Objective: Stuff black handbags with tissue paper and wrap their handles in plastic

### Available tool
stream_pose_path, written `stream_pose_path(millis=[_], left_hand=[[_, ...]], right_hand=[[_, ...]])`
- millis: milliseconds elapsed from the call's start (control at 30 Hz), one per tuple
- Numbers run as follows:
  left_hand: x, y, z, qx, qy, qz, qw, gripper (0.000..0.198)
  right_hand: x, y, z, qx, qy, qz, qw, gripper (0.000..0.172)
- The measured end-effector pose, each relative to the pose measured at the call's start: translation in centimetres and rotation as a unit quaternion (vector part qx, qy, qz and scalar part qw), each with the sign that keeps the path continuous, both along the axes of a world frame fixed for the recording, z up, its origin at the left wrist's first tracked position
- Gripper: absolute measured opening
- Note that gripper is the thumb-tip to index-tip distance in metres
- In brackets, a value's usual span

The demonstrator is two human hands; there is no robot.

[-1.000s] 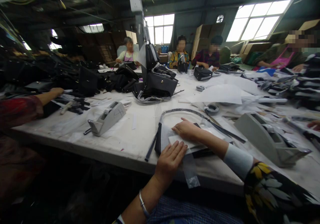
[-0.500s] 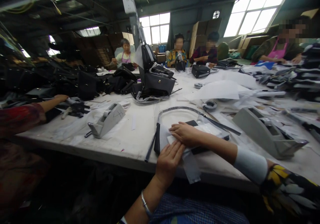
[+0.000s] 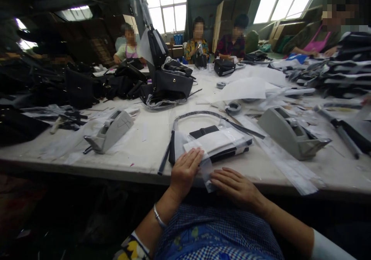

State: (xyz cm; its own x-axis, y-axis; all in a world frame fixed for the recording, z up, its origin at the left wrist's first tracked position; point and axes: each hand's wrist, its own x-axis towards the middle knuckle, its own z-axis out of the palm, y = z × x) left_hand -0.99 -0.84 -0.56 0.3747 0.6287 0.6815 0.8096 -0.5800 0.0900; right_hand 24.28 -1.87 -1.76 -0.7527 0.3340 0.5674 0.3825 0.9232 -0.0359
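A black handbag [image 3: 173, 151] lies flat near the table's front edge, its strap [image 3: 199, 114] arched behind it in clear wrapping. White sheet wrapping [image 3: 222, 141] covers much of its upper face. My left hand [image 3: 186, 171] rests on the near left part of that wrapping, fingers stretched and flat, holding nothing. A strip of translucent film [image 3: 206, 171] hangs from the bag over the table edge, between my hands. My right hand [image 3: 239, 187] is just right of the strip's lower end, fingers extended. Whether its fingertips touch the film is unclear.
Grey tape dispensers stand left [image 3: 109, 131] and right [image 3: 290, 134] of the bag. Black bags [image 3: 174, 85] are heaped behind and leftward. White sheets [image 3: 243, 89] and a coiled wrapped strap [image 3: 232, 107] lie beyond. Several co-workers [image 3: 198, 43] sit across the table.
My right hand has come off my left hand and moved down toward the table edge, baring the wrapping. My left hand stays on the bag. The co-worker's arm at left is gone from view.
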Motion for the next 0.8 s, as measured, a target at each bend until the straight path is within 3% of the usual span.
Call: stream_pose_path(millis=[100, 233, 333, 433, 533, 667, 800], left_hand=[[-0.1, -0.1, 0.1, -0.007, -0.001, 0.001, 1.0, 0.049], [0.0, -0.1, 0.1, -0.009, 0.001, 0.005, 1.0, 0.05], [0.2, 0.1, 0.0, 0.001, -0.001, 0.009, 1.0, 0.05], [0.3, 0.1, 0.0, 0.007, -0.016, 0.013, 1.0, 0.051], [0.2, -0.3, 0.8, -0.038, -0.029, 0.002, 0.999, 0.059], [0.2, -1.2, 2.6, -0.119, -0.057, -0.03, 0.991, 0.07], [0.7, -0.8, 2.4, -0.092, -0.079, -0.006, 0.993, 0.051]], right_hand=[[-1.7, -0.3, -0.5, 0.022, 0.074, -0.022, 0.997, 0.038], [-2.8, -0.5, 1.3, -0.034, 0.183, -0.028, 0.982, 0.03], [-2.7, 0.8, 3.4, -0.065, 0.186, -0.026, 0.98, 0.041], [-2.9, 3.6, 4.5, -0.006, 0.133, -0.065, 0.989, 0.042], [-3.4, 6.2, 4.4, 0.038, 0.076, -0.06, 0.995, 0.039], [-4.3, 7.5, 3.3, 0.063, 0.087, -0.061, 0.992, 0.03], [-4.6, 7.3, 2.7, 0.063, 0.099, -0.08, 0.99, 0.03]])
